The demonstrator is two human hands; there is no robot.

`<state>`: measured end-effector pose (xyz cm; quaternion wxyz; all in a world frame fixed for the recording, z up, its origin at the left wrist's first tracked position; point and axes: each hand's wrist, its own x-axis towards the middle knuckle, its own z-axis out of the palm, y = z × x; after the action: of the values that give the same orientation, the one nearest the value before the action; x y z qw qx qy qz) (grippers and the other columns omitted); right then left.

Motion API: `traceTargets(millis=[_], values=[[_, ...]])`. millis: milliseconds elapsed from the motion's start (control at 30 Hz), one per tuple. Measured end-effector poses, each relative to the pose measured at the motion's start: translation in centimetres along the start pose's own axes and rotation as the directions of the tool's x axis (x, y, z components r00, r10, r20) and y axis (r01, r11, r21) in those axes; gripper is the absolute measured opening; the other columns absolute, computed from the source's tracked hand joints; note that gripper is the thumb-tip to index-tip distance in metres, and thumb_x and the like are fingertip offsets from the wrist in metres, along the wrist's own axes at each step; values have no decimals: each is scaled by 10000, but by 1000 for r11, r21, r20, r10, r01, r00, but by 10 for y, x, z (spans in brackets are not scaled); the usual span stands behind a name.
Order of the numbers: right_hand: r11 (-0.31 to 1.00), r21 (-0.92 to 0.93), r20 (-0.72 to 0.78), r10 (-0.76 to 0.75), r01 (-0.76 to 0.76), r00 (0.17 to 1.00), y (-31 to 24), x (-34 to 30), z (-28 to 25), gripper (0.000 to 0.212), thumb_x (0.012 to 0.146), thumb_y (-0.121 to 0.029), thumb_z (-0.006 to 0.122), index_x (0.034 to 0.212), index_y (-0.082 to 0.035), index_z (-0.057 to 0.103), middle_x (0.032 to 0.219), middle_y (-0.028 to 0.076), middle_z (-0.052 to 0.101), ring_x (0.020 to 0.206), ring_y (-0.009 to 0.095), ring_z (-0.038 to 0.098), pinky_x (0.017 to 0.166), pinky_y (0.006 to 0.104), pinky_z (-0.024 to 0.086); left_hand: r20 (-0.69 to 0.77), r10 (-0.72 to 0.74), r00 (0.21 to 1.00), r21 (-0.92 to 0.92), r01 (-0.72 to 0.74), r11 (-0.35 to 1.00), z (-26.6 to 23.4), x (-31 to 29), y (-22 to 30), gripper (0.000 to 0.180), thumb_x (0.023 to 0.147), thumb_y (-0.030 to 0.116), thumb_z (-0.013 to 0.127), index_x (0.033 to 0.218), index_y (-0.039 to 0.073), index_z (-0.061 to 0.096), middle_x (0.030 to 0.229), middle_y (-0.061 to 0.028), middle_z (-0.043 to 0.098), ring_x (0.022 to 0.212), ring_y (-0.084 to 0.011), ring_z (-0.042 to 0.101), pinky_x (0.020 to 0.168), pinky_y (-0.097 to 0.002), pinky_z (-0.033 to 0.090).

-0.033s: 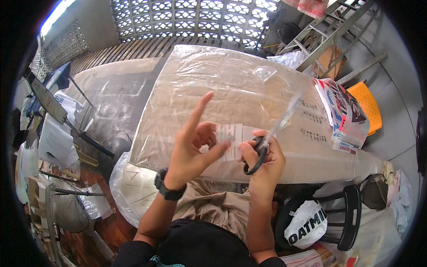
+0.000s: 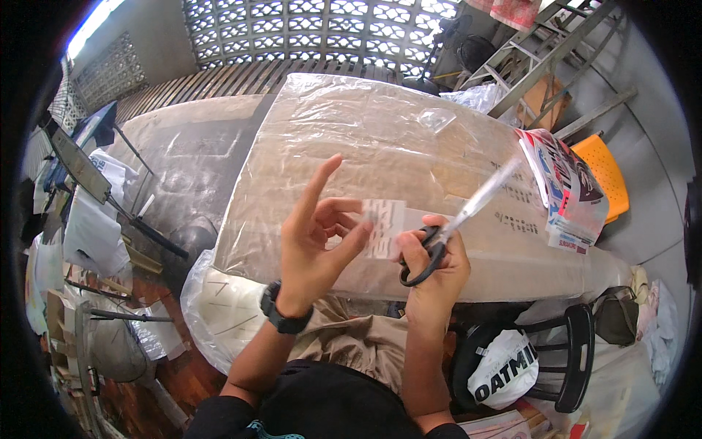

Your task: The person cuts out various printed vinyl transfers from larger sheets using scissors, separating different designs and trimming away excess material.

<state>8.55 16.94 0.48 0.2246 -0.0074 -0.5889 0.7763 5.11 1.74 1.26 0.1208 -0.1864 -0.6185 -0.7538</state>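
While a small white card is pinched at its left edge between the thumb and curled fingers of the left hand, that hand's index finger is held apart, pointed just past twelve o'clock. The card is held above the table, at three o'clock from the left hand. At four o'clock from the card, black-handled scissors are clamped in the right hand, their blurred blades aimed between one and two o'clock. Whether the card is touched by the right thumb cannot be told. A black watch is worn at seven o'clock from the left hand. The table is covered with clear plastic. From the right hand, newspapers are seen at two o'clock, a ladder at one and a black chair at four.
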Motion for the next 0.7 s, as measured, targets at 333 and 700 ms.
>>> traceTargets(millis=[333,700], values=[[985,-157,208,-32,66,978,25,-60,-31,341,874,-201,799,1104,-26,618,723,15,652,583,76,588,547,229,460,-170,220,960,194,-187,963,5,-14,8,374,813,-108,737,1172,-4,722,1143,-136,688,930,-118,634,785,-237,526],[915,-349,405,-45,200,913,27,-74,-24,249,822,-87,780,1020,-52,633,607,-12,562,506,52,496,495,220,394,-109,180,978,153,-163,975,7,-11,18,484,793,-100,762,1261,-14,672,1237,-100,633,901,-82,596,781,-224,535]])
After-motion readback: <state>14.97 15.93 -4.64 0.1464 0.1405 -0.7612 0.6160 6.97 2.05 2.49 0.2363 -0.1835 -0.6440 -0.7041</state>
